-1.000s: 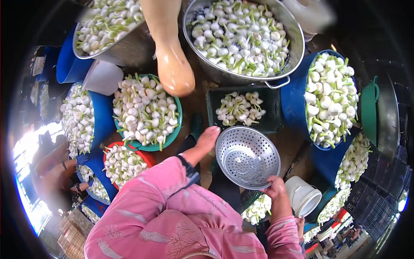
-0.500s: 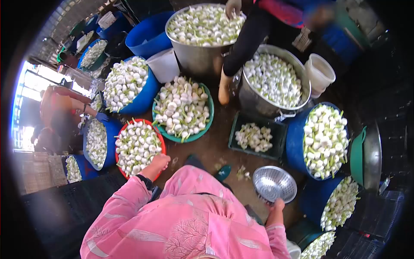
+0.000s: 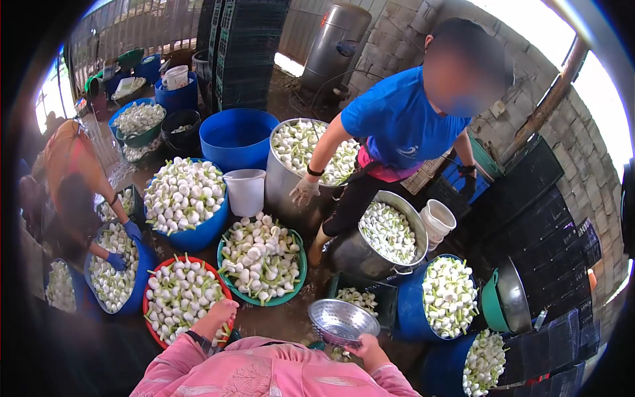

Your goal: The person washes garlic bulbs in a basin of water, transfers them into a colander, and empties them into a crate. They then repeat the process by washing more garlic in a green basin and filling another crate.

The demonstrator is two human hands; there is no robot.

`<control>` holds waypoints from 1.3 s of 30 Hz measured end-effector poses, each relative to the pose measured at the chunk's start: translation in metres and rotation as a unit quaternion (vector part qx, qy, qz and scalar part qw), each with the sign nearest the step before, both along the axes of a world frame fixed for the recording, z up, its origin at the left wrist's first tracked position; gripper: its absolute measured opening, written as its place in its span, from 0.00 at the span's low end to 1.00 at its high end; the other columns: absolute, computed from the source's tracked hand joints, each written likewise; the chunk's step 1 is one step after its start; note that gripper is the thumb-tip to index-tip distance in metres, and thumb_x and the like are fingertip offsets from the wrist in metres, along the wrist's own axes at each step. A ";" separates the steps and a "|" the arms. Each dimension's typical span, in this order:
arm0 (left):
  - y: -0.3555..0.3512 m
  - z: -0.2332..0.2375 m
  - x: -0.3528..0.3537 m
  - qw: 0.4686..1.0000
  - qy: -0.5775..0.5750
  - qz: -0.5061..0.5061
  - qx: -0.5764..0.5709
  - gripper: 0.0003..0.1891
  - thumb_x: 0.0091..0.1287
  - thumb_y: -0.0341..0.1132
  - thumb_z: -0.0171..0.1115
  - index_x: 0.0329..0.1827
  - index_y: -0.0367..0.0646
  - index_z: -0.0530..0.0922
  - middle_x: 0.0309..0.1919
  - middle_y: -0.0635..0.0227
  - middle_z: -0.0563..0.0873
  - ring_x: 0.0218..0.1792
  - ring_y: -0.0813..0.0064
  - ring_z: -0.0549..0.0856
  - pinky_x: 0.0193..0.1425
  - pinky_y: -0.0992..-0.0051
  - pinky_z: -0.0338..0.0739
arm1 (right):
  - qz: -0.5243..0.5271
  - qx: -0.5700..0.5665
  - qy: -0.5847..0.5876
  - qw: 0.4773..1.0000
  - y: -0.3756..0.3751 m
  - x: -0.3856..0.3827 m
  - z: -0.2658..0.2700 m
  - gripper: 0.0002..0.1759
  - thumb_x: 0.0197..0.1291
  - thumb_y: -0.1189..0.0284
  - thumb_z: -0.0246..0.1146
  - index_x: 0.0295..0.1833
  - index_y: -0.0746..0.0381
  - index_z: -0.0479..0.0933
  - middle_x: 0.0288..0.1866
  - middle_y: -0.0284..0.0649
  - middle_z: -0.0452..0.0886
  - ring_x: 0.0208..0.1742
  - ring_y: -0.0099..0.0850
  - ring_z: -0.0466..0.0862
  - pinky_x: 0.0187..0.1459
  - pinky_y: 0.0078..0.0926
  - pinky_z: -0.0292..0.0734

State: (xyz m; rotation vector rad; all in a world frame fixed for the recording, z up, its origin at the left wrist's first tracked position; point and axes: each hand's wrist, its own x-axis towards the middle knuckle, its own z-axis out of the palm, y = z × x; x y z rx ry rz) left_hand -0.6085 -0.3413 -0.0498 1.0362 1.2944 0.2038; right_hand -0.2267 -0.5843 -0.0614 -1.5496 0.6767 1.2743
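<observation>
My left hand [image 3: 217,315] is closed at the right rim of a red basin [image 3: 149,324] heaped with garlic bulbs [image 3: 182,291]; its fingers appear curled on the rim, though their undersides are hidden. In my right hand [image 3: 368,352] is the edge of a metal colander [image 3: 340,319], tilted, with no garlic seen in it. Behind the colander, a dark green crate [image 3: 387,298] holds some garlic. A green basin [image 3: 301,281] full of garlic stands just beyond the red one.
A person in a blue shirt [image 3: 413,119] stands between two large metal pots [image 3: 340,255] of garlic. At left, another person's blue-gloved hand [image 3: 118,261] touches garlic in a blue tub [image 3: 142,271]. Blue barrels [image 3: 410,298] of garlic line the right, before stacked black crates [image 3: 522,198].
My view has tilted up, showing more of the room. The colander has come nearer the crate. The person in blue has straightened, one hand now out of the pot. My left hand remains at the basin rim.
</observation>
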 end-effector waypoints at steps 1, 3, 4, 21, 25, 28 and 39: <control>0.005 0.002 -0.011 0.999 -0.030 0.009 -0.002 0.14 0.52 0.39 0.57 0.38 0.42 0.72 0.23 0.72 0.75 0.21 0.79 0.74 0.21 0.77 0.70 | 0.021 -0.002 0.007 1.000 0.025 -0.019 0.007 0.16 0.46 0.79 0.42 0.44 0.68 0.63 0.40 0.53 0.70 0.41 0.49 0.73 0.41 0.55 0.70; 0.015 0.009 -0.024 0.996 -0.071 0.014 -0.054 0.18 0.52 0.44 0.57 0.40 0.41 0.71 0.27 0.68 0.75 0.25 0.77 0.74 0.27 0.75 0.72 | 0.100 0.058 0.029 0.993 0.068 -0.055 0.021 0.15 0.45 0.80 0.43 0.42 0.68 0.65 0.37 0.50 0.73 0.39 0.46 0.75 0.40 0.52 0.72; 0.017 0.014 -0.026 0.993 -0.088 0.012 -0.083 0.20 0.52 0.47 0.58 0.40 0.41 0.71 0.29 0.66 0.75 0.27 0.75 0.75 0.30 0.74 0.73 | 0.129 0.080 0.021 0.988 0.085 -0.072 0.019 0.16 0.44 0.81 0.44 0.42 0.67 0.65 0.37 0.48 0.73 0.39 0.44 0.76 0.40 0.51 0.73; 0.019 0.023 -0.115 0.897 -0.184 0.338 -0.218 0.11 0.50 0.24 0.44 0.38 0.36 0.67 0.34 0.59 0.76 0.34 0.63 0.78 0.37 0.65 0.76 | 0.500 0.160 -0.105 0.844 0.241 -0.236 0.089 0.27 0.51 0.54 0.54 0.53 0.57 0.63 0.39 0.36 0.73 0.36 0.31 0.74 0.32 0.35 0.75; 0.013 0.019 -0.154 0.871 -0.175 0.407 -0.214 0.13 0.50 0.24 0.44 0.40 0.36 0.67 0.35 0.60 0.76 0.35 0.64 0.78 0.37 0.65 0.75 | 0.677 0.123 -0.307 0.658 0.223 -0.204 0.047 0.31 0.49 0.54 0.54 0.56 0.62 0.62 0.45 0.46 0.74 0.43 0.38 0.75 0.40 0.35 0.71; 0.010 0.002 -0.182 0.855 -0.163 0.436 -0.230 0.13 0.50 0.24 0.43 0.41 0.36 0.66 0.36 0.59 0.76 0.35 0.63 0.78 0.38 0.64 0.75 | 0.737 0.069 -0.419 0.525 0.183 -0.174 0.025 0.29 0.45 0.59 0.56 0.53 0.63 0.65 0.41 0.53 0.74 0.45 0.43 0.73 0.47 0.32 0.67; 0.021 -0.010 -0.187 0.894 -0.106 0.363 -0.239 0.15 0.48 0.25 0.46 0.42 0.38 0.65 0.35 0.60 0.75 0.33 0.64 0.77 0.36 0.64 0.75 | 0.683 -0.054 -0.308 0.660 0.168 -0.189 -0.024 0.25 0.45 0.62 0.55 0.50 0.61 0.69 0.45 0.48 0.74 0.36 0.38 0.79 0.38 0.28 0.72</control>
